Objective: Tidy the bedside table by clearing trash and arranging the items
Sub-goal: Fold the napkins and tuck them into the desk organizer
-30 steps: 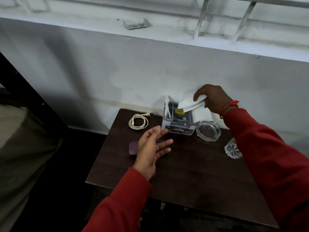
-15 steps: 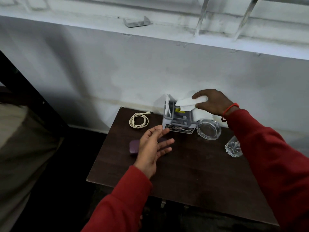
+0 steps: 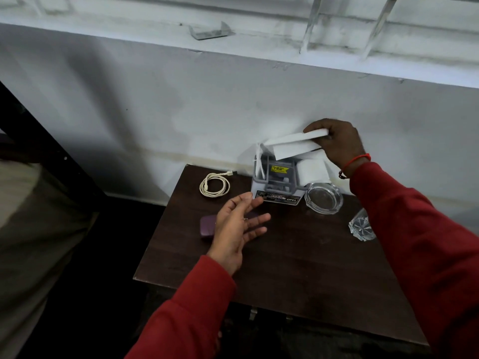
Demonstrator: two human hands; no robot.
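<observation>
On the dark wooden bedside table (image 3: 305, 257), a grey organizer (image 3: 277, 182) stands against the wall. My right hand (image 3: 337, 143) is shut on folded white paper (image 3: 293, 145), held just above the organizer's top. My left hand (image 3: 239, 226) hovers open over the table, palm turned right, partly covering a purple case (image 3: 207, 226). A coiled white cable (image 3: 214, 186) lies at the back left. A clear glass ashtray (image 3: 324, 198) sits right of the organizer. A small clear glass (image 3: 361, 226) shows beside my right sleeve.
The white wall and a ledge (image 3: 233, 47) rise directly behind the table. A dark frame (image 3: 46, 146) and beige fabric (image 3: 31, 229) lie to the left. The floor left of the table is dark.
My right hand has lifted the white paper up from the organizer's top. My left hand has stayed almost in place.
</observation>
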